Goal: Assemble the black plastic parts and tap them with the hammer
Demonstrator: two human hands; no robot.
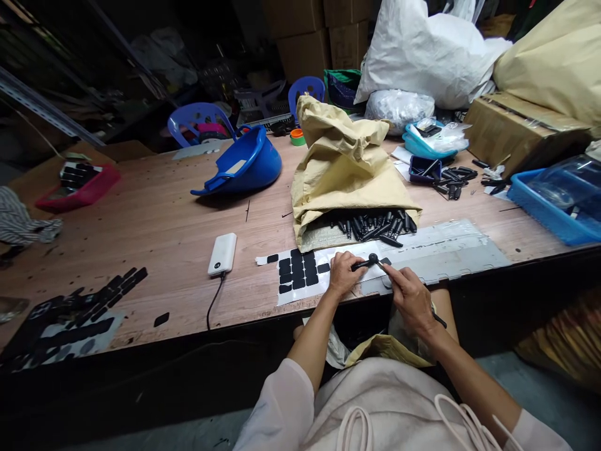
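My left hand (pixel 345 273) is closed on a small black part with a rounded end (pixel 373 258), held just above the near edge of the table. My right hand (pixel 411 295) grips a slim tool with a thin metal tip (pixel 380 265), which meets the rounded end of the part; a dark end of it sticks out behind my palm. Its exact kind I cannot make out. Left of my hands lies a white sheet with rows of black rounded stickers (pixel 298 269). Beyond them, many black plastic pieces (pixel 370 225) spill from the mouth of a tan sack (pixel 347 169).
A white power bank (pixel 222 254) with a cable lies left of the sheet. Farther off are a blue scoop-like basin (pixel 248 163), a red tray (pixel 84 188) and more black pieces (pixel 453 181). A blue basket (pixel 554 207) stands at right, near a cardboard box (pixel 526 131).
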